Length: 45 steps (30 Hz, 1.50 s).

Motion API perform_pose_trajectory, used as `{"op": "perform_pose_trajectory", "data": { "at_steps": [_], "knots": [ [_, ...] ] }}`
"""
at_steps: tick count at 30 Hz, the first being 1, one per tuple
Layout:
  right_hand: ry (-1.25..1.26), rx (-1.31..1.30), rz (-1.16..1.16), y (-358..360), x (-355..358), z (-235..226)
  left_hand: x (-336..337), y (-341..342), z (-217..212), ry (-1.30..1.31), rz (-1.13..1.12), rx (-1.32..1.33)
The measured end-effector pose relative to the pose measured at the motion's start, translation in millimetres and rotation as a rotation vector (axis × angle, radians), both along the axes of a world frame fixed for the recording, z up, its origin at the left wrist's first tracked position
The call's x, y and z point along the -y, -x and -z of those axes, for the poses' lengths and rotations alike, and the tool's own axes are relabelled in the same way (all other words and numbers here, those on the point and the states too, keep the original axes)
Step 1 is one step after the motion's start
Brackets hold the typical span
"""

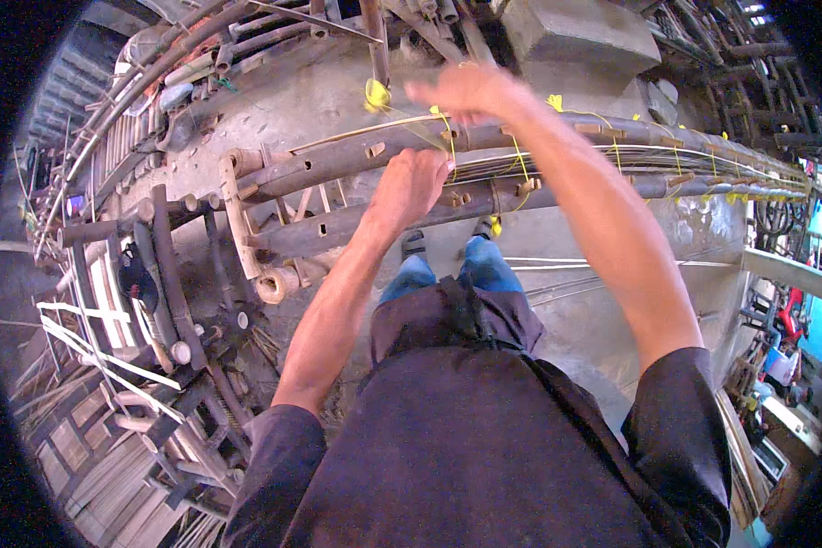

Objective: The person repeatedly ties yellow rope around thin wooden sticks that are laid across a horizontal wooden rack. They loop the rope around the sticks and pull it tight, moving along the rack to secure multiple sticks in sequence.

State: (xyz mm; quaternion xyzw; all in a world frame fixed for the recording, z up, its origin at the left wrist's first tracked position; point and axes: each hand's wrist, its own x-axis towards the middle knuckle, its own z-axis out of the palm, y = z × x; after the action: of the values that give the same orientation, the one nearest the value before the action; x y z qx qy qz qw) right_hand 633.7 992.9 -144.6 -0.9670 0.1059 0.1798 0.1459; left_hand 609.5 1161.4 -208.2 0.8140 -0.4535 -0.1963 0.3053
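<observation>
Bamboo poles (356,155), dark and notched, run from about nine o'clock out to three o'clock across my view, with thin pale splints (612,149) laid along them and yellow string (375,94) knotted at intervals. My left hand (411,185) sits at the centre, clenched down on the splints where they cross the nearer pole. My right hand (466,89) is up at twelve o'clock, just beyond the far pole, and blurred; I cannot tell whether it is closed on a string or released, though a yellow strand runs close beneath it.

Risks as I judge them: if the left hand eases, the springy splints could fan apart or slide along the pole, loosening the ties toward three o'clock. Pulling the string too hard or at an angle could snap it or drag the knot off its notch. Split bamboo edges are sharp, so a slip of either hand along a splint may cut a finger. My feet (415,245) stand just under the frame, where a rolling pole would land.
</observation>
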Motion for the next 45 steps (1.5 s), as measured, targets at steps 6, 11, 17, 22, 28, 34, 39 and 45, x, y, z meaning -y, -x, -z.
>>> {"op": "perform_pose_trajectory", "data": {
  "at_steps": [6, 11, 17, 22, 28, 34, 39, 45],
  "knots": [
    [-1.026, 0.886, 0.63, 14, -19, 32, -2, 0, 5, -0.008, -0.003, 0.072],
    [-0.396, 0.775, 0.171, 35, -41, -11, -3, -1, 10, 0.067, 0.026, 0.041],
    [-0.594, 0.782, 0.805, -20, -20, 22, 0, 3, -10, -0.06, -0.036, -0.011],
    [0.053, 0.311, 0.246, 10, -1, 13, 1, 3, -15, -0.162, -0.069, -0.044],
    [0.016, 0.468, 0.208, 11, -1, -4, 4, 4, -15, -0.13, -0.069, -0.071],
    [-0.753, 0.744, 0.144, 51, -42, -8, -7, -4, 7, -0.015, -0.012, -0.065],
    [-1.082, 0.469, 0.267, 160, -107, 33, -1, 2, 1, -0.046, 0.002, 0.0],
    [0.032, 0.299, 0.206, 15, 5, 12, 3, -1, -12, -0.104, -0.024, -0.013]
  ]
}}
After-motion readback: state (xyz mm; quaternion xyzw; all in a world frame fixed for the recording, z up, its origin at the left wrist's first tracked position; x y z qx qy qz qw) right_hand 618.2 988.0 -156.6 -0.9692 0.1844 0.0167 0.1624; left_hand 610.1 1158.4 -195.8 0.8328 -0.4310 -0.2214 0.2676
